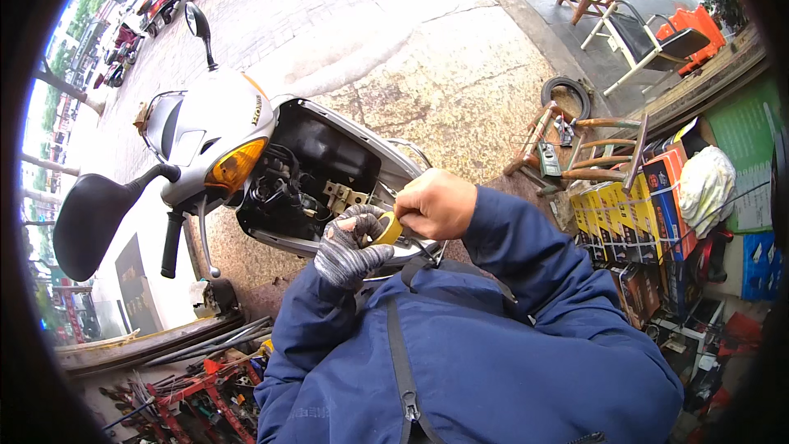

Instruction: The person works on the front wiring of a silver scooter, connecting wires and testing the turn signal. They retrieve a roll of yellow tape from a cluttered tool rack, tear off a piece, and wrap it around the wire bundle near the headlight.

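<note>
My left hand (353,253), in a grey striped glove with bare fingertips, grips a roll of yellow tape (390,231). Close beside the roll, my right hand (440,204) is bare and closed; what its fingers pinch is hidden from this angle. Both hands are in front of my body, over the near edge of a silver scooter (212,119) whose body is opened up. Inside it are a black cavity (329,146), dark wiring (282,181) and a metal bracket (343,196). Thin wires run near my right hand.
The scooter's handlebar grip (173,244) and black mirror (92,227) stick out on the left. To the right are a wooden stool (604,152), a black tyre (567,97) and stacked yellow boxes (616,226). A red rack (205,395) with tools lies at lower left.
</note>
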